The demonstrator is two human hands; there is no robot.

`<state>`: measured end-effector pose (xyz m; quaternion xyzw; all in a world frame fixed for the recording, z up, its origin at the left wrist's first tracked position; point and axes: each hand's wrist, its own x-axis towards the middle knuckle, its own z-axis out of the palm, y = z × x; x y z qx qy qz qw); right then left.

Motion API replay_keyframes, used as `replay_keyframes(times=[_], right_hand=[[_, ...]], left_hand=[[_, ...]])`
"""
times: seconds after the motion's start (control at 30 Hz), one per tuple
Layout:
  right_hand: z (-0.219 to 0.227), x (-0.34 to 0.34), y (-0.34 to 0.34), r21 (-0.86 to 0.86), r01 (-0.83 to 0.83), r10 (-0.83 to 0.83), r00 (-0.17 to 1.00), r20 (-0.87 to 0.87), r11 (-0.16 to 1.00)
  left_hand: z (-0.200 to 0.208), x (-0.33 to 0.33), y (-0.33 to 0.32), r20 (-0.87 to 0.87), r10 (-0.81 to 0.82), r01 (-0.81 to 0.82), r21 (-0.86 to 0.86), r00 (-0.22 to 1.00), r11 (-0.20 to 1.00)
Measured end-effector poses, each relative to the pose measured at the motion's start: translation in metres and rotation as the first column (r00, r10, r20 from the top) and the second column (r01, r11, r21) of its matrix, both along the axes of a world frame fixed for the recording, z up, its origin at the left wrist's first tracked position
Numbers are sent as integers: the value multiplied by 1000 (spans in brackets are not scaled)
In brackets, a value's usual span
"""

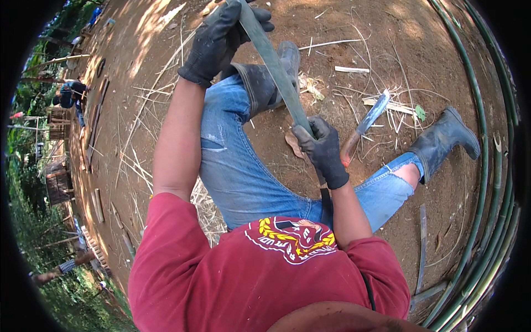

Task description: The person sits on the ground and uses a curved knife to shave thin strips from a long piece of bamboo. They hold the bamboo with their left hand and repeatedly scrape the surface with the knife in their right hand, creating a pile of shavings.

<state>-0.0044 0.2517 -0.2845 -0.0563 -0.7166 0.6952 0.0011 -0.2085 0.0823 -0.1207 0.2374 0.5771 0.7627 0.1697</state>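
A long, flat, grey-green bamboo strip (272, 61) slants in front of me, its far end running out of the top of the picture. My left hand (213, 47), in a dark glove, is closed around its upper part, with fingertips showing past the strip's right side. Lower down, my right hand (322, 150), gloved too, wraps round the strip near my lap. Beyond the right hand a large knife (373, 114) with a broad blade and a brownish handle lies on the dirt, its handle end close to that hand.
My booted legs are bent and spread on the ground. Pale bamboo shavings (310, 87) and split pieces (352, 69) litter the dirt. Long green bamboo poles (480, 119) line the right side. Another person (72, 97) bends over far left, near more poles (95, 124).
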Motion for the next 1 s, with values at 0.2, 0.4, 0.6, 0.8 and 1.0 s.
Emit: replay_keyframes(times=[0.2,0.4,0.6,0.8,1.0], right_hand=[[31,2,1,-576,-229,350,931,107,785],[34,2,5,-688,-288,452,890,64,666],[41,4,3,-732,-286,479,875,63,618],[38,3,10,-807,-357,547,836,-51,470],[35,6,4,-820,-468,663,733,-151,331]], left_hand=[[-15,-17,-27,73,113,-116,38,991,993],[-22,-25,-31,58,173,-175,21,983,984],[-20,-23,-34,51,202,-202,-3,978,979],[-23,-31,-36,83,213,-218,60,973,974],[-25,-40,-52,177,74,-120,271,981,955]])
